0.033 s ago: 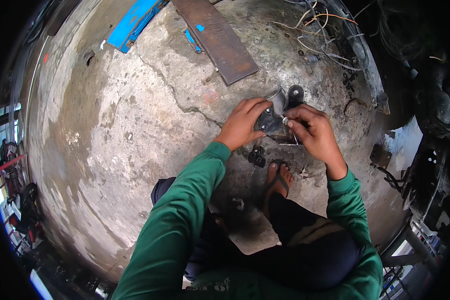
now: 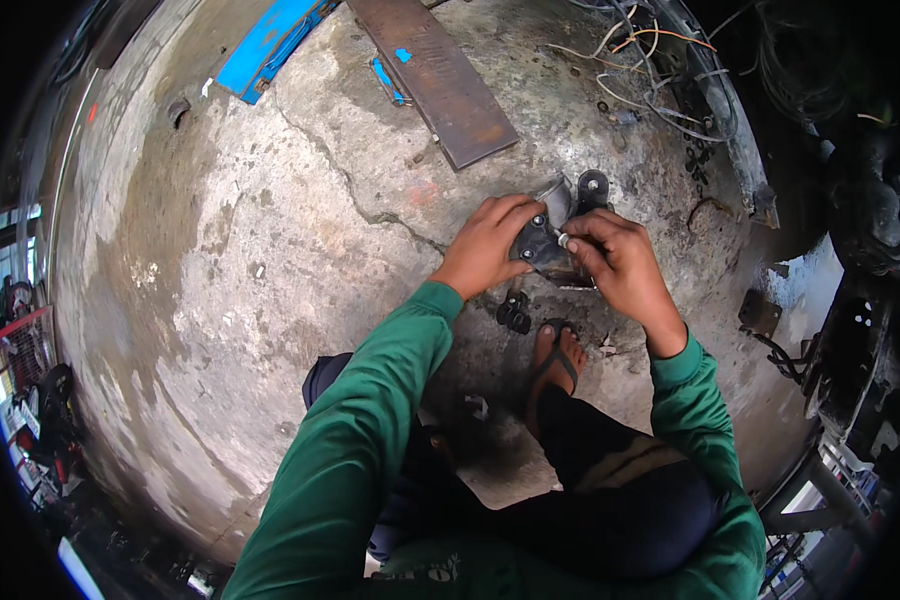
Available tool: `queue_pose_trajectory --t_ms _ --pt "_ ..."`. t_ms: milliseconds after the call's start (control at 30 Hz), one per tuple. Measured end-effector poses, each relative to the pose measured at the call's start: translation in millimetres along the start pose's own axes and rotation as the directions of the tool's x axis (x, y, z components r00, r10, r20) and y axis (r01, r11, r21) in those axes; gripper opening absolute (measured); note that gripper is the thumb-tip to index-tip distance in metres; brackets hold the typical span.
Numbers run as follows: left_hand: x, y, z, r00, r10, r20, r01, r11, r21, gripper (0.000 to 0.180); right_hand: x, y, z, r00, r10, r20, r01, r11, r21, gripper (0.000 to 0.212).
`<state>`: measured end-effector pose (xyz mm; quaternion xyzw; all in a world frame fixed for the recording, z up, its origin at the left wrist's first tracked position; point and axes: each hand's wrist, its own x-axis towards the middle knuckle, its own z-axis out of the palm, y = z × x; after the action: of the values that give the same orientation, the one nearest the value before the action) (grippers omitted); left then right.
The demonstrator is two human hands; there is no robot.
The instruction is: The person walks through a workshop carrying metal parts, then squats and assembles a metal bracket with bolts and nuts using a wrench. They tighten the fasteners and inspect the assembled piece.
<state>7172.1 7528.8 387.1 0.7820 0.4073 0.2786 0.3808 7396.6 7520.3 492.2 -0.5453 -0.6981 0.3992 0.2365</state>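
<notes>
One small silvery bolt (image 2: 563, 240), pinched between the fingertips of your right hand (image 2: 625, 262), is now sitting slightly farther left over the black metal part (image 2: 544, 243) your left hand (image 2: 478, 245) is gripping near the concrete floor (image 2: 280, 210), so you are seemingly positioning it.

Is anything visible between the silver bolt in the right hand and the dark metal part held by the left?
Nothing visible stands between them: the right hand holds the silver bolt over the dark metal part; the left hand grips its left side.
</notes>
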Motion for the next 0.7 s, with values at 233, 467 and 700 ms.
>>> queue_pose_trajectory --t_ms 233,467,700 --pt "-2 -11 -2 1.0 0.018 -0.01 -0.018 1.0 0.025 0.089 19 11 45 0.997 -0.079 -0.015 0.066 0.913 -0.402 0.015" --pt "-3 -15 0 1.0 0.0 -0.014 0.0 1.0 -0.027 0.088 23 23 61 0.99 -0.118 -0.079 0.071 0.892 -0.447 0.021" --pt "-3 -18 -2 0.999 0.018 -0.033 -0.019 0.999 -0.048 0.091 13 13 68 0.97 -0.243 0.02 0.194 0.72 -0.666 0.02"
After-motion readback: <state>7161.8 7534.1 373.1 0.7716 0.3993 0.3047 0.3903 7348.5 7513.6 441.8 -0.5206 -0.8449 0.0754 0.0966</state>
